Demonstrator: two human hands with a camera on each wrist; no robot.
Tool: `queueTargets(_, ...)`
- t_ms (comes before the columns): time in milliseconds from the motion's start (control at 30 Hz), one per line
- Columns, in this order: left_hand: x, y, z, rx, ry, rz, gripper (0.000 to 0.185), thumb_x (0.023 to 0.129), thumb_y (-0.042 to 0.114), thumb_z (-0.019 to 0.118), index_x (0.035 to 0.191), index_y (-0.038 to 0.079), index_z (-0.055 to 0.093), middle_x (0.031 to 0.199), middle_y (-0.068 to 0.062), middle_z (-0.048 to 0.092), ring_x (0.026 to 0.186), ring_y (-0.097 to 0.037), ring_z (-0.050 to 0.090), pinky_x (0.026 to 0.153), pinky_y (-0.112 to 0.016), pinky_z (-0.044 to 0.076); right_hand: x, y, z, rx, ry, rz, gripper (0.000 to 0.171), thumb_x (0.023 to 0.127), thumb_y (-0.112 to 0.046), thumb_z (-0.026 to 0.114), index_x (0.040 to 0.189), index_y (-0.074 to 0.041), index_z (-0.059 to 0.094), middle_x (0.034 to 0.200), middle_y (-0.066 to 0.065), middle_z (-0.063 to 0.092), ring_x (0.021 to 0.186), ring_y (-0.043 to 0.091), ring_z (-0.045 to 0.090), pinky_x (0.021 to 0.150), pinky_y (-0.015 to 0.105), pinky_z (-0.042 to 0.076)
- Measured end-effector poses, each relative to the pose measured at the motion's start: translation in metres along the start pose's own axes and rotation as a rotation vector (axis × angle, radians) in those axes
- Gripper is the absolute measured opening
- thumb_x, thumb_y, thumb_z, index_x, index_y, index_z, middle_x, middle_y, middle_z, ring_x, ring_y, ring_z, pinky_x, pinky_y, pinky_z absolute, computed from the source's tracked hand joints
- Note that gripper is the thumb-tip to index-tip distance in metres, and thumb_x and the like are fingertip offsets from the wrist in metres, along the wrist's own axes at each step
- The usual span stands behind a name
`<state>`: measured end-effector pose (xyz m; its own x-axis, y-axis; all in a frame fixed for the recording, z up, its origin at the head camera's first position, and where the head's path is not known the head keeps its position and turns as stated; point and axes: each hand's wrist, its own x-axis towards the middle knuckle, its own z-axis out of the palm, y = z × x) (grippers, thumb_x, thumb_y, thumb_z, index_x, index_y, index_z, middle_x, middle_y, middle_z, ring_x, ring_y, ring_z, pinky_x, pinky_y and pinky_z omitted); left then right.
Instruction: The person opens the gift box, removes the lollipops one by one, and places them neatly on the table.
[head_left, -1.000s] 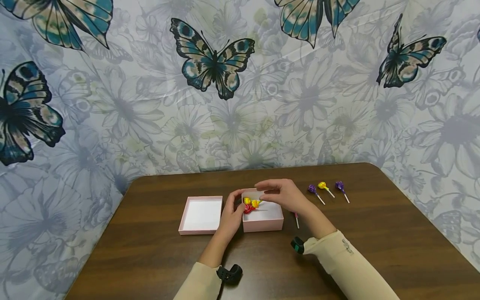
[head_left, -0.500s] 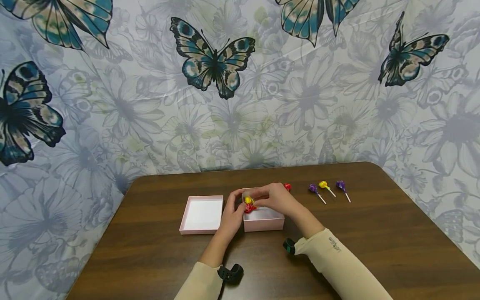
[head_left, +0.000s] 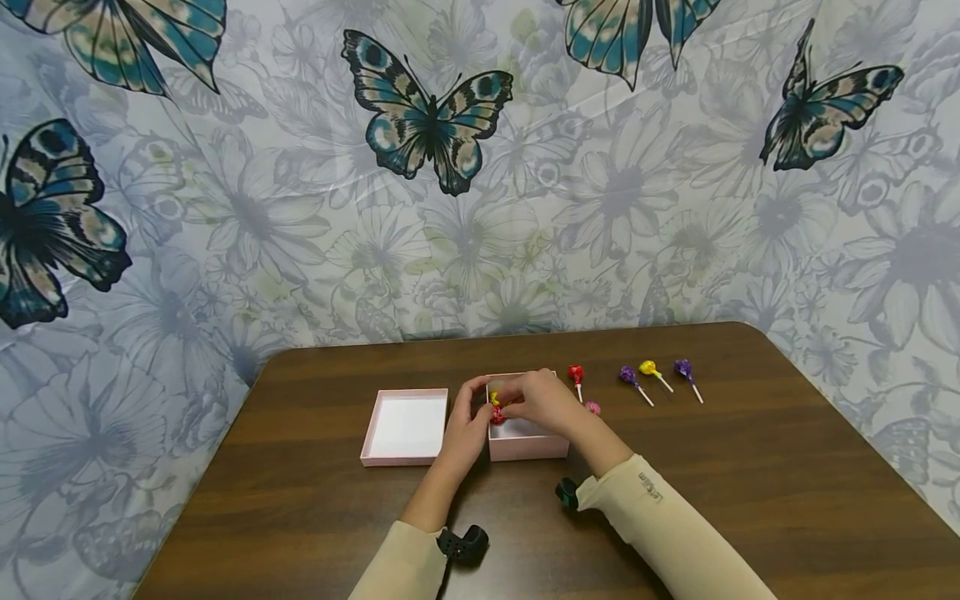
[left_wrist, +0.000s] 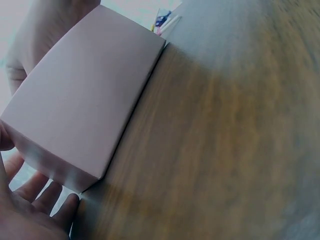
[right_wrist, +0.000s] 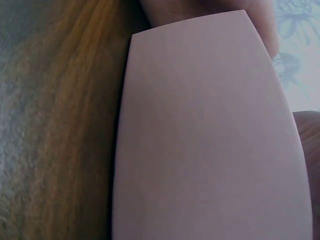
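A pink box (head_left: 528, 450) with a pale inside stands on the table, and its outer wall fills much of both wrist views. My left hand (head_left: 462, 433) grips its left end, with the thumb near the front and fingers (left_wrist: 47, 195) spread around the end wall. My right hand (head_left: 545, 404) reaches over the box, thumb and fingertips together, pinching a lollipop whose stick is hidden by the hand. Just beside those fingertips, inside the box, show a red lollipop (head_left: 497, 415) and a bit of yellow wrapper (head_left: 494, 399).
Left of the box lies its shallow lid (head_left: 405, 427), inside up. To the right are a red lollipop (head_left: 575, 373), a pink one (head_left: 592, 407) partly behind my right arm, two purple ones (head_left: 628, 375) and a yellow one (head_left: 649, 367). A butterfly-print cloth (head_left: 480, 275) hangs behind the table.
My right hand has moved left and lower over the box, covering more of the lollipops there. The red and pink lollipops at right came into sight. My left hand stays on the box.
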<state>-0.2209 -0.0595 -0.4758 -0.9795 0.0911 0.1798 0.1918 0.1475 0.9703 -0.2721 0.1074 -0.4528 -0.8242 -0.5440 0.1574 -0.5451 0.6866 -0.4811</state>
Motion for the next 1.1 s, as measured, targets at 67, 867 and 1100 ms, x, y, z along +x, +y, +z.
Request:
queueTargets(67,0.0,0.0,0.0,0.004,0.004,0.001,0.043,0.097,0.0,0.049,0.14,0.0,0.046,0.146,-0.021,0.049,0.139,-0.036,0.046,0.116,-0.053,0.036,0.001,-0.001,0.001,-0.012,-0.006,0.002,0.008,0.084,-0.019,0.079,0.092,-0.018,0.081,0.089,-0.007,0.077,0.077,0.007,0.066,0.069,0.025,0.053)
queueTargets(867,0.009,-0.024,0.004,0.016,0.021,0.0,0.044,0.098,0.002,0.048,0.141,0.003,0.047,0.147,-0.018,0.049,0.14,-0.035,0.044,0.114,-0.055,0.037,0.007,-0.008,0.013,-0.269,0.007,-0.027,0.015,0.079,-0.028,0.084,0.074,-0.02,0.072,0.069,-0.01,0.068,0.064,0.009,0.055,0.06,0.028,0.044)
queueTargets(1100,0.014,-0.042,0.006,0.03,0.045,0.024,0.043,0.098,0.007,0.05,0.14,0.013,0.049,0.148,-0.011,0.051,0.141,-0.029,0.045,0.114,-0.053,0.039,0.007,-0.012,0.012,-0.308,-0.016,-0.04,0.017,0.079,-0.029,0.084,0.071,-0.02,0.073,0.066,-0.009,0.065,0.061,0.01,0.052,0.06,0.029,0.044)
